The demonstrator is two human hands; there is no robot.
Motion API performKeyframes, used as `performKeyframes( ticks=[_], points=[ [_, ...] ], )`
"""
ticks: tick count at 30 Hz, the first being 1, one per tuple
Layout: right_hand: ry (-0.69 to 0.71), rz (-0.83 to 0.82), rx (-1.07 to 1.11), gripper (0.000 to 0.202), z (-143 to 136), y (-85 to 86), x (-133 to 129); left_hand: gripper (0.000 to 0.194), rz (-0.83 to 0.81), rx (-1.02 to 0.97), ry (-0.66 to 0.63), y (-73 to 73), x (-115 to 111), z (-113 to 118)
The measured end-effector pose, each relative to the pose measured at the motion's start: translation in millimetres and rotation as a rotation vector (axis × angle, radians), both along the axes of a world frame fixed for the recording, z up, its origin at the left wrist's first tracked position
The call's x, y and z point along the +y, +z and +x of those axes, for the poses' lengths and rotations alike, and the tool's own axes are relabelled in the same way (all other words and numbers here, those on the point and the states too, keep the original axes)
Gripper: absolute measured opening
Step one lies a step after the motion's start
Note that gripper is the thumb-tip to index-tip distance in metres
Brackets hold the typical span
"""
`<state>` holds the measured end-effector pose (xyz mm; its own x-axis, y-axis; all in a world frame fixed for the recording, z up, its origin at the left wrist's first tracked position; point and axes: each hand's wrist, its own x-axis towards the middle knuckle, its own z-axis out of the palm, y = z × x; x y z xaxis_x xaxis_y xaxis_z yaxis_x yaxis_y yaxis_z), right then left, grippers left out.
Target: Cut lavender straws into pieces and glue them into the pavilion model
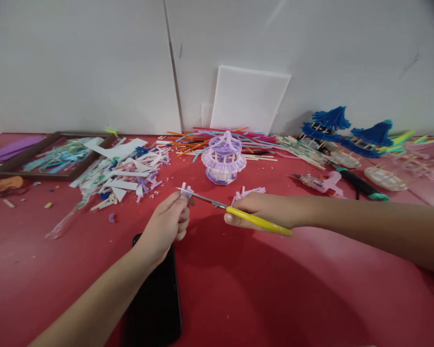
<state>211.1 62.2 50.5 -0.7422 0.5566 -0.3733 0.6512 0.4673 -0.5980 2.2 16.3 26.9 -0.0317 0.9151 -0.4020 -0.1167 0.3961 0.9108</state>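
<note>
My left hand is closed, pinching a small bunch of pale lilac strips that stick up past the fingertips. Yellow-handled scissors are gripped in my right hand, their blades pointing left and reaching the strips. Whether the blades are parted there is too small to tell. Just behind my right hand lies a little pile of lilac strips, partly hidden by it. Beyond both hands stands a small round lilac pavilion model with a peaked roof and a frilled lower eave.
A black phone lies under my left forearm. White scraps and a brown frame spread to the left. Coloured pipe cleaners lie at the back. On the right are a pink glue gun and blue-roofed models.
</note>
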Motion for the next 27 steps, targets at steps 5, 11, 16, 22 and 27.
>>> performKeyframes(
  ticks=[5, 11, 16, 22, 27],
  points=[
    [-0.02, -0.049, -0.022, 0.064, -7.5, -1.2, 11.2, 0.022, 0.0, -0.033, 0.008, 0.7, 4.3, -9.2],
    [0.024, -0.13, -0.016, 0.066, -15.2, -0.1, 24.7, 0.024, -0.004, -0.048, 0.025, -0.3, 8.6, -17.1],
    [-0.061, -0.181, -0.079, 0.071, -20.5, 5.3, 27.0, 0.025, -0.007, -0.051, 0.054, 1.3, 11.3, -19.5],
    [-0.041, -0.2, -0.116, 0.072, -24.1, 9.8, 32.8, 0.023, 0.021, -0.053, 0.07, -1.8, 12.6, -20.6],
    [0.017, -0.214, -0.094, 0.074, -22.8, 3.9, 38.6, 0.023, 0.015, -0.052, 0.075, -3.1, 13.7, -20.4]
  ],
)
